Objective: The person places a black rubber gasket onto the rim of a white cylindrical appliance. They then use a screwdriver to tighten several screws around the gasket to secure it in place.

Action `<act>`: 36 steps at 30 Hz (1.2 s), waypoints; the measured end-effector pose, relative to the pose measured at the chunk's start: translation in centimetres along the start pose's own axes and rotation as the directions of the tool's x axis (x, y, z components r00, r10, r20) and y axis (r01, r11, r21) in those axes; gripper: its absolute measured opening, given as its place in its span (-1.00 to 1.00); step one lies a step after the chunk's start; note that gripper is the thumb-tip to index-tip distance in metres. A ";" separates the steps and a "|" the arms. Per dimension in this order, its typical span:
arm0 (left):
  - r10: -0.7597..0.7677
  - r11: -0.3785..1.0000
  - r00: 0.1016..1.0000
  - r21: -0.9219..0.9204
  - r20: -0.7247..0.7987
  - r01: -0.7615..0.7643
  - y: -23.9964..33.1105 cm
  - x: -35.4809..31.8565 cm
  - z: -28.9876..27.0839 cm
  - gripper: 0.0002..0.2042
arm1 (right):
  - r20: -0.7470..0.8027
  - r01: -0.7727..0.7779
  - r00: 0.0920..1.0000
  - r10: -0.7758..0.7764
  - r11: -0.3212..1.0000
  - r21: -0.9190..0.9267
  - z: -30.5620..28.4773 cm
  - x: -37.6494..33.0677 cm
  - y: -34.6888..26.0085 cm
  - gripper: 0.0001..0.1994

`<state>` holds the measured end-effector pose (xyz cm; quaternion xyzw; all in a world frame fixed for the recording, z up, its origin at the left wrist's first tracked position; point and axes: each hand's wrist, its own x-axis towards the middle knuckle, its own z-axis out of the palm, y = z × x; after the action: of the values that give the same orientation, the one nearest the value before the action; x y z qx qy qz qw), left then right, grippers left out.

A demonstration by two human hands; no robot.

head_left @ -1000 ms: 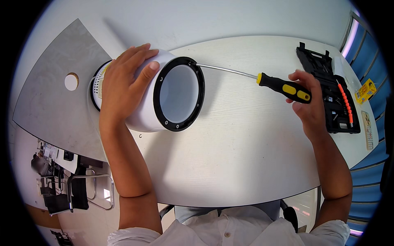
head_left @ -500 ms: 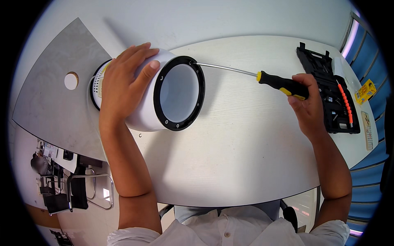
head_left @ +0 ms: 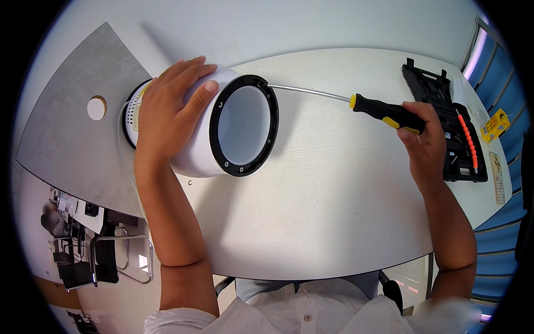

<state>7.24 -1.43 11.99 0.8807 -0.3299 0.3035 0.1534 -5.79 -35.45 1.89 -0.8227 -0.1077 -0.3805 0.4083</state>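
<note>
On the table lies a white cylindrical appliance [head_left: 194, 158] on its side, its round opening turned to the right. A black ring [head_left: 213, 131] with several small screws or screw holes frames that opening. Over the top of the body my left hand [head_left: 169, 111] is curved, holding it with the thumb toward the ring. My right hand [head_left: 425, 142] is closed round the end of a screwdriver [head_left: 384, 111] with a black and yellow handle. Its long metal shaft points left to the ring's upper edge; I cannot tell whether the tip touches a screw.
An open black tool case [head_left: 464, 167] with an orange flexible shaft [head_left: 467, 139] lies at the right. Beside it are a yellow box [head_left: 495, 125] and a narrow printed strip [head_left: 497, 178]. A small dark C-shaped piece [head_left: 189, 182] lies below the appliance. A grey tabletop [head_left: 72, 145] adjoins at left.
My right hand and the screwdriver have shifted slightly to the right, the shaft drawing back a little at the ring. My left hand and the appliance have barely moved.
</note>
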 end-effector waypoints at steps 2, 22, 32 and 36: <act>-0.002 1.000 1.000 -0.002 -0.001 0.002 0.0 0.0 0.0 -0.52 | -0.010 0.000 1.000 0.000 1.000 -0.025 -0.1 0.1 -0.1 -0.64; -0.001 1.000 1.000 0.003 -0.012 0.001 0.0 0.0 0.1 -0.54 | 0.116 -0.206 0.974 0.195 0.974 0.090 -0.4 0.1 -1.0 -0.63; 0.000 1.000 1.000 -0.010 0.002 0.000 0.1 -0.1 -0.2 -0.55 | 0.219 -0.264 0.944 0.248 0.963 0.046 -0.6 0.5 -1.1 -0.74; 0.000 1.000 1.000 0.002 -0.005 0.000 -0.1 -0.1 0.0 -0.54 | 0.316 -0.351 0.887 0.335 0.936 -0.006 -1.8 1.1 -1.3 -0.72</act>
<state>7.29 -1.35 11.91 0.8801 -0.3290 0.3062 0.1533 -6.59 -36.10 4.11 -0.8677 -0.0335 -0.1644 0.4678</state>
